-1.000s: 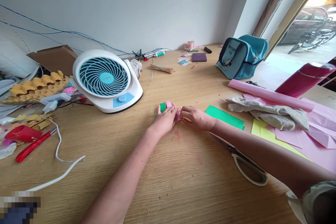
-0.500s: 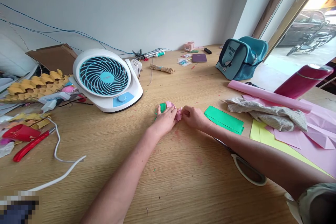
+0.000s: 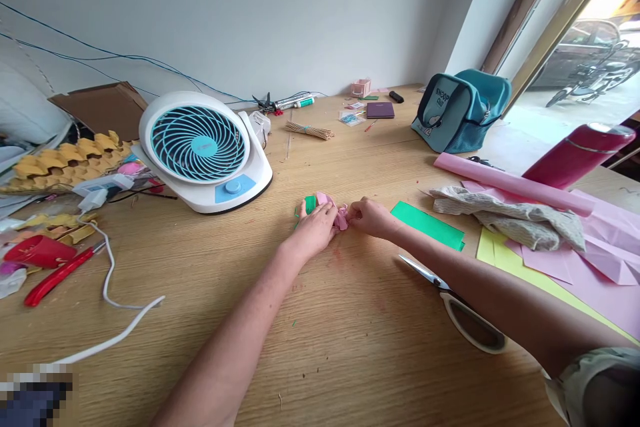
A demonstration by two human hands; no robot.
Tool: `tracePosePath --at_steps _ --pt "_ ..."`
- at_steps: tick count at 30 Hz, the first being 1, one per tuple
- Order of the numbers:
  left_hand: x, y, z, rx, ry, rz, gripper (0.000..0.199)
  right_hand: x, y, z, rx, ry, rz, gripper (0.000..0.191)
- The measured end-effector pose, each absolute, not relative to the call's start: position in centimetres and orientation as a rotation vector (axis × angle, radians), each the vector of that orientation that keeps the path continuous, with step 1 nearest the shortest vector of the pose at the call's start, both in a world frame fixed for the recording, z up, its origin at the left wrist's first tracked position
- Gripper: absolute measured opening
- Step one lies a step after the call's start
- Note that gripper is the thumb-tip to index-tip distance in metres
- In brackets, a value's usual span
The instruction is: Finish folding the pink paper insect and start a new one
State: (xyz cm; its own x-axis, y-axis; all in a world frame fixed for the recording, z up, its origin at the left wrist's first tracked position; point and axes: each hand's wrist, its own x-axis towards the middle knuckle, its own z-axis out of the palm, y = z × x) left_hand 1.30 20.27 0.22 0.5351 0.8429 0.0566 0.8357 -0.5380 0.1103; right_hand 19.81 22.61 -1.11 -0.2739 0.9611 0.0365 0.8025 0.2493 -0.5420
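Observation:
A crumpled pink paper flower [image 3: 342, 217] lies on the table between my hands, most of it covered by my fingers. My left hand [image 3: 314, 228] is closed over its left side, pressing it near the wood. Green paper [image 3: 310, 204] pokes out past the left thumb. From the right, my right hand [image 3: 373, 218] pinches the flower's ruffled edge with thumb and fingertips. A folded green paper strip [image 3: 430, 225] lies just beyond my right wrist. Scissors [image 3: 425, 272] with white-rimmed handles rest partly beneath my right forearm, blades pointing left.
A white and blue fan [image 3: 200, 153] stands at the back left. On the right are a grey cloth [image 3: 515, 217], yellow paper [image 3: 493, 253], a pink roll [image 3: 510, 181], a red bottle [image 3: 575, 155] and a teal bag [image 3: 450, 113]. A red-handled cutter [image 3: 60, 277] lies far left.
My right forearm has lifted and shifted slightly up, so the scissor blades show more. The right fingers have moved a little at the flower's edge, and my left hand holds its place.

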Motion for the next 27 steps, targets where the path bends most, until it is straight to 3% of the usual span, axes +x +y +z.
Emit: tracePosePath --at_steps 9,27 --pt "1.4 20.0 0.4 2.658 1.479 0.137 0.041 20.2 23.2 -0.4 -1.667 -2.189 0.726 0.017" --pt "1.9 19.8 0.2 2.658 1.5 0.249 0.038 20.5 24.3 2.0 -1.825 -2.24 0.943 0.012"
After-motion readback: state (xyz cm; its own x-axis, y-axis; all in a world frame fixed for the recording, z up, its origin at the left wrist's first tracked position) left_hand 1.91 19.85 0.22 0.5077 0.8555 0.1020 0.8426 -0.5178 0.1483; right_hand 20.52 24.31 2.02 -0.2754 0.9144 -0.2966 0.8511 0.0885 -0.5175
